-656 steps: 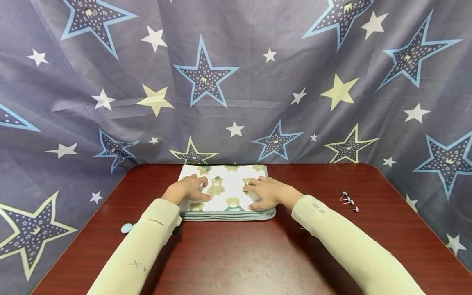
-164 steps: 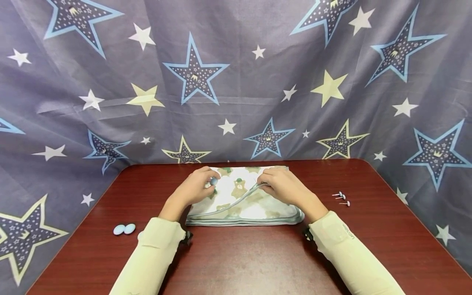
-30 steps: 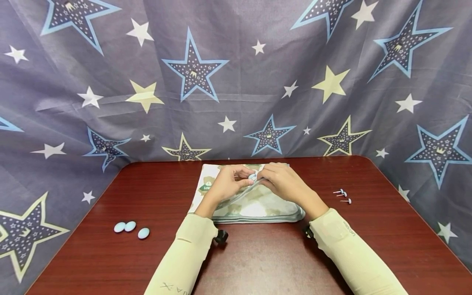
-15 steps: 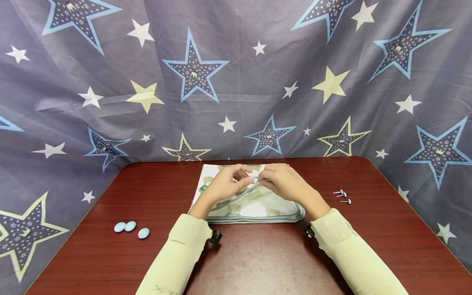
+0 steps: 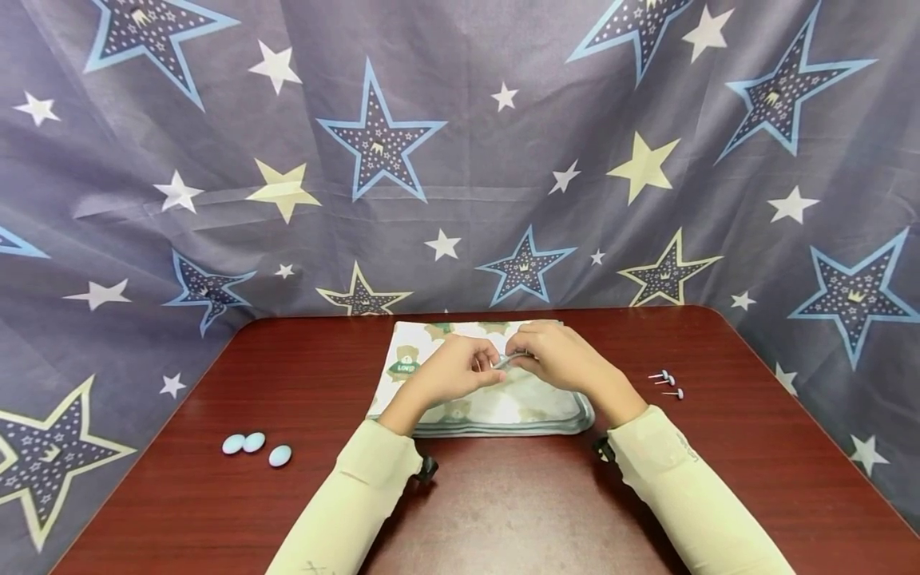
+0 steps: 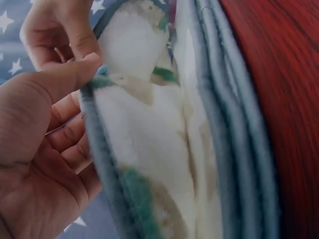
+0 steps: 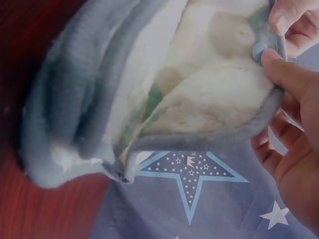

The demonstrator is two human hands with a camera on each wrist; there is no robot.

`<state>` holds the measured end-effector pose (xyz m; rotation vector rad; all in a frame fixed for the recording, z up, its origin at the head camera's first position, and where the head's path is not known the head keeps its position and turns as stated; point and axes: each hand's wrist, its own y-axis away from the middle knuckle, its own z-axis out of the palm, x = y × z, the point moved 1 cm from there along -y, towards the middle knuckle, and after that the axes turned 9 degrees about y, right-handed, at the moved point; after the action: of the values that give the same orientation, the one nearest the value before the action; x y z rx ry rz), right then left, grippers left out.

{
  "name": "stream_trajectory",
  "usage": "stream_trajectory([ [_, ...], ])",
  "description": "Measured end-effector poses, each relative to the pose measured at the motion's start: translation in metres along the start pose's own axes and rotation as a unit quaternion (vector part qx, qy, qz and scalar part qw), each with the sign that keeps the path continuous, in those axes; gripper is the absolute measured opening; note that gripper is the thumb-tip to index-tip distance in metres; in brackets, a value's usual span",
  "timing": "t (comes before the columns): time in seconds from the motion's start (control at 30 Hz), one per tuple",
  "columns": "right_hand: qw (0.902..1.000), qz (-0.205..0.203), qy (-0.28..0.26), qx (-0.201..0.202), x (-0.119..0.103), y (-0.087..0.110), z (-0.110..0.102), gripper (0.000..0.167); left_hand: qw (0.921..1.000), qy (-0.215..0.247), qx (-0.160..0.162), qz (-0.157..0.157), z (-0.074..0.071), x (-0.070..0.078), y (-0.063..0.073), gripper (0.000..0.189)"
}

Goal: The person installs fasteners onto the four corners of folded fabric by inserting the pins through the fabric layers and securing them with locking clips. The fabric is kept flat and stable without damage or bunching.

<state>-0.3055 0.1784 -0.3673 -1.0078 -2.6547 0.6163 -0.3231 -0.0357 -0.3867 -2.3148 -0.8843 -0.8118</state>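
A folded white blanket (image 5: 517, 407) with bear prints and grey-blue trim lies at the table's middle. Both hands lift the trimmed edge of its top layer. My left hand (image 5: 453, 371) pinches that edge between thumb and fingers. Close beside it, my right hand (image 5: 564, 357) grips the same edge. On the layer's underside, a small blue pin head (image 7: 259, 51) shows by the right thumb tip (image 7: 273, 56). The left wrist view shows a bit of this blue pin head (image 6: 103, 70) near the left thumb. What the fingers cover on the other face is hidden.
Three light-blue oval caps (image 5: 280, 456) lie on the left of the red-brown table (image 5: 489, 511). Three round-headed pins (image 5: 672, 393) lie on the right. A star-patterned curtain (image 5: 460, 184) hangs behind the table.
Early on, both hands rested on the flat blanket and several pins lay right; three lie there now. The left hand brought a blue cap to the lifted edge; fingers now hide it.
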Motion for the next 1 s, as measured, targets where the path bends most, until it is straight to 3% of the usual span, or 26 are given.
stream_trajectory([
  [0.23,0.9958,0.059,-0.044,-0.055,0.011,0.006,-0.013,0.008,0.9994,-0.032,-0.007,-0.008,0.005,-0.002,-0.011,0.012],
  [0.4,0.9933,0.086,-0.037,-0.068,0.025,0.017,-0.021,0.004,0.9992,-0.018,-0.025,-0.025,0.005,-0.011,-0.020,0.013],
  [0.57,0.9914,0.099,-0.019,-0.083,0.038,0.031,-0.027,0.006,0.9978,0.005,-0.044,-0.049,-0.004,-0.024,-0.032,0.014],
  [0.63,0.9916,0.098,-0.017,-0.083,0.044,0.037,-0.028,0.007,0.9968,0.033,-0.024,-0.068,-0.011,-0.032,-0.035,0.014],
  [0.7,0.9917,0.099,-0.015,-0.081,0.049,0.042,-0.030,0.006,0.9895,0.082,0.027,-0.115,-0.019,-0.043,-0.035,0.016],
  [0.73,0.9915,0.101,-0.014,-0.081,0.051,0.044,-0.031,0.006,0.9802,0.115,0.062,-0.149,-0.023,-0.049,-0.034,0.018],
  [0.77,0.9913,0.103,-0.014,-0.081,0.054,0.046,-0.032,0.006,0.9658,0.151,0.101,-0.185,-0.028,-0.056,-0.031,0.020],
  [0.8,0.9909,0.106,-0.014,-0.082,0.056,0.048,-0.033,0.006,0.9482,0.184,0.138,-0.219,-0.031,-0.063,-0.028,0.022],
  [0.87,0.9892,0.118,-0.012,-0.086,0.060,0.052,-0.036,0.006,0.9044,0.253,0.196,-0.282,-0.037,-0.077,-0.020,0.026],
  [0.93,0.9879,0.125,-0.009,-0.091,0.063,0.057,-0.039,0.006,0.8635,0.318,0.222,-0.323,-0.040,-0.087,-0.011,0.027],
  [1.0,0.9873,0.128,-0.007,-0.094,0.066,0.062,-0.042,0.007,0.8317,0.370,0.222,-0.349,-0.041,-0.094,-0.004,0.025],
])
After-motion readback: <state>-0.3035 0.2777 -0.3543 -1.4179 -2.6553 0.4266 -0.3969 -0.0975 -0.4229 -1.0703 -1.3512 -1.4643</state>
